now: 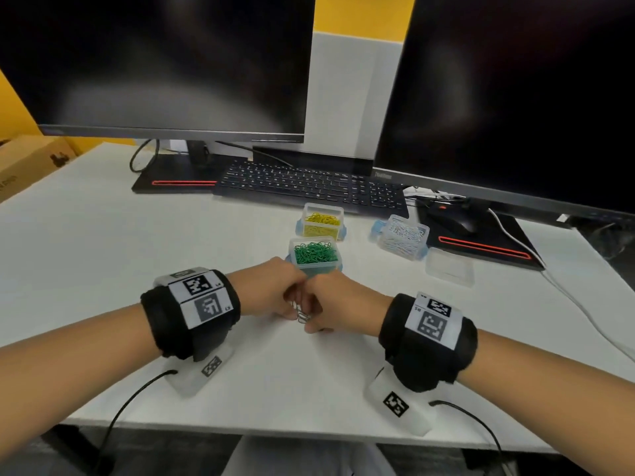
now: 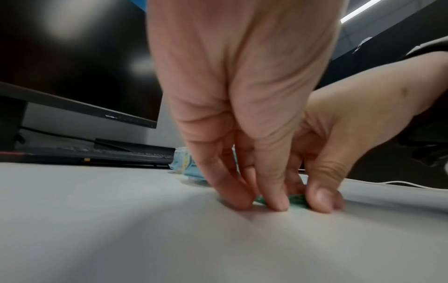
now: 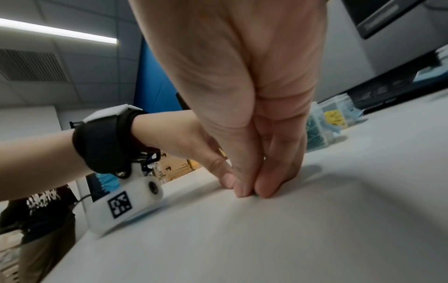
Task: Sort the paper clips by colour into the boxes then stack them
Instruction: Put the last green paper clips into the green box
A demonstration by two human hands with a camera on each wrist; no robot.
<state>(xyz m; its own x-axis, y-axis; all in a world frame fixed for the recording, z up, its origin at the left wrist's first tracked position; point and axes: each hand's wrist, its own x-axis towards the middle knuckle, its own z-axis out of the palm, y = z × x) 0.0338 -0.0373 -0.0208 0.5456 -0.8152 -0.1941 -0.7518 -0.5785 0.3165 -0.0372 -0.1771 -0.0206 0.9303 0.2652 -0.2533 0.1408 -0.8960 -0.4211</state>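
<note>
My two hands meet at the middle of the white desk [image 1: 103, 235] over a small bunch of paper clips [image 1: 302, 316]. The left hand [image 1: 292, 304] has its fingertips [image 2: 278, 205] down on the desk, with green clips [image 2: 297, 199] showing behind them. The right hand [image 1: 318, 312] pinches the same bunch from the other side, fingertips [image 3: 266, 188] on the desk. Most of the bunch is hidden by the fingers. Just beyond the hands stands an open clear box of green clips [image 1: 314, 255]. Behind it is a box of yellow clips [image 1: 323, 223], and to the right a box of white clips [image 1: 402, 237].
A clear lid [image 1: 448, 266] lies right of the green box. A black keyboard [image 1: 309, 187], two monitors on stands and a mouse [image 1: 460, 219] fill the back of the desk. A white cable [image 1: 567, 297] runs along the right. Wrist-camera cables trail off the near edge.
</note>
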